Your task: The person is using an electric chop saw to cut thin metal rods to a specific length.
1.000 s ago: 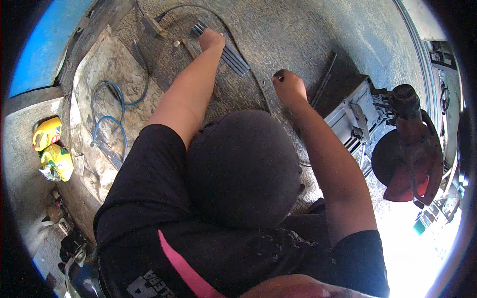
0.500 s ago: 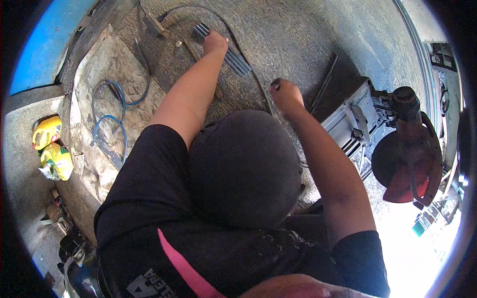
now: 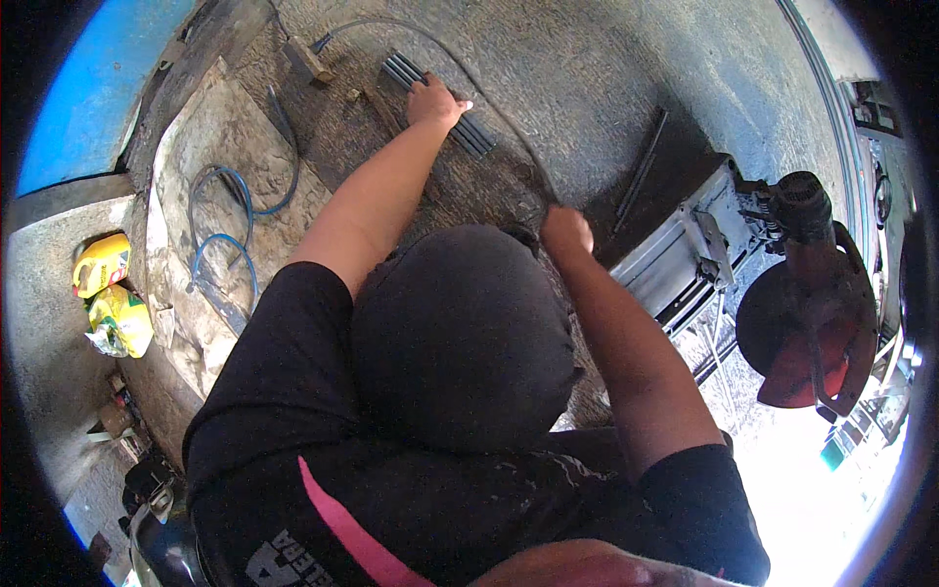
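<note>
My left hand (image 3: 436, 101) lies across a bundle of several dark metal rods (image 3: 476, 138) on the floor, its fingers curled over them and the thumb out to the side. Closed, my right hand (image 3: 567, 231) is at the lower end of the visible black cable (image 3: 518, 129) and appears to grip it. The fingers of that hand are partly hidden. Below the hands, a rounded dark grey cap (image 3: 465, 338) blocks the view of the ground.
A cut-off saw (image 3: 807, 303) with a round disc stands at right, beside its metal base (image 3: 675, 269). Thin bars (image 3: 643, 171) lie nearby. To the left are a stained sheet (image 3: 196, 137), a blue hose (image 3: 240, 191), a wooden block (image 3: 308, 62) and yellow packages (image 3: 103, 266).
My right hand has come down toward me, and the cable beside it has shifted right. My left hand has slid a little along the rods toward their near end.
</note>
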### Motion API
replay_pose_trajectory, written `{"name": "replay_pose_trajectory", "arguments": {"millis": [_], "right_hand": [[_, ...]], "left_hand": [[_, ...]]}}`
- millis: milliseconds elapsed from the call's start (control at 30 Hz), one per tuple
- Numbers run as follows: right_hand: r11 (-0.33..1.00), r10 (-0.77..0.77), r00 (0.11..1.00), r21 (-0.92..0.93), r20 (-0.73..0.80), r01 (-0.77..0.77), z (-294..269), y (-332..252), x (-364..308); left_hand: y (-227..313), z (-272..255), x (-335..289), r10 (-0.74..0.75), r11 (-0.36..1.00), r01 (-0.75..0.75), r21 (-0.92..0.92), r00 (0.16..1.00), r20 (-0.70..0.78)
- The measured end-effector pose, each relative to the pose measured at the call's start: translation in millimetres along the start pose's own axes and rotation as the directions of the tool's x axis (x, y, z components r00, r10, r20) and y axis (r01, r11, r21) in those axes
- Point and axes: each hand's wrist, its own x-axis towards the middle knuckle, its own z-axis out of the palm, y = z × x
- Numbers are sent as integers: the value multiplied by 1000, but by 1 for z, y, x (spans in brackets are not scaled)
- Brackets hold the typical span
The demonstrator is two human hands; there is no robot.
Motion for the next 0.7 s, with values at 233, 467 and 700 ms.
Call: {"name": "replay_pose_trajectory", "arguments": {"millis": [233,467,700], "right_hand": [[959,237,938,214,-251,-185,-43,47,38],[965,-120,991,-226,58,130,-25,35,31],[997,-53,997,-46,57,55,-31,28,16]], "left_hand": [[0,3,0,-19,998,16,59,999,42],[3,15,-5,61,983,-57,176,998,-20],[3,18,-5,77,971,-55,233,993,-85]]}}
